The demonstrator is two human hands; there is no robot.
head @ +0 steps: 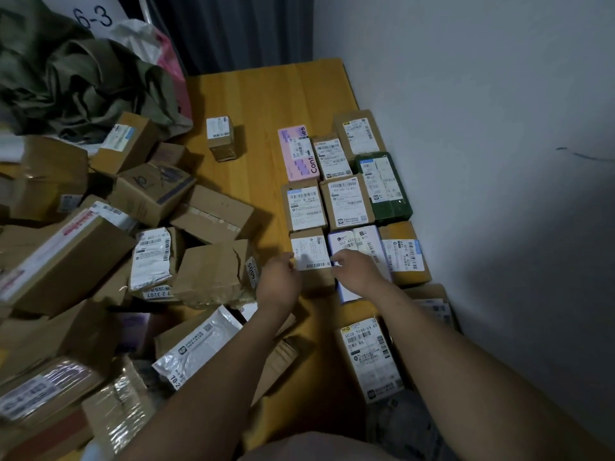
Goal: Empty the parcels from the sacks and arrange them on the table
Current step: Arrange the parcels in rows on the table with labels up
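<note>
Wooden table by grey wall, left hand and right hand, fingers gripping labelled box

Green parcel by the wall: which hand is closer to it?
Right. Both hands hold the small brown box: the right hand at its right edge, nearer the green parcel; the left hand at its left edge, farther away.

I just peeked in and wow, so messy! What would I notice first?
The jumbled pile of brown boxes on the left. Then neat rows of labelled parcels by the right wall, one pink box and one dark green box among them. The left hand and right hand touch a small box there.
</note>
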